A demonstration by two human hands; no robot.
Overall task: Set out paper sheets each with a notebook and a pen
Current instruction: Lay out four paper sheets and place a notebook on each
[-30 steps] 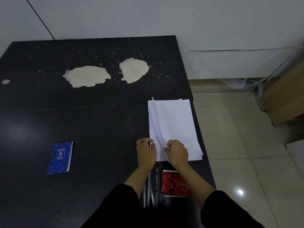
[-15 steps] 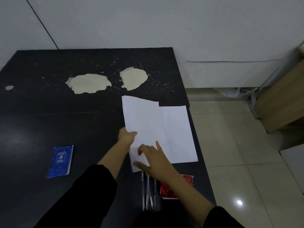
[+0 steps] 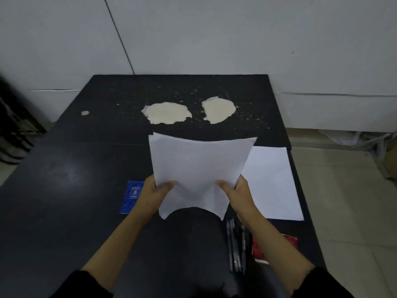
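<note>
Both hands (image 3: pixel 150 196) pinching paper sheet (image 3: pixel 199 168)

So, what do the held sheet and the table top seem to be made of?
The held sheet, gripped by the left hand and the right hand, looks like thin matte white paper: it sags and curls between them. The table top seems a dark, slightly glossy laminate or coating; pale patches suggest it has peeled off a lighter base.
</note>
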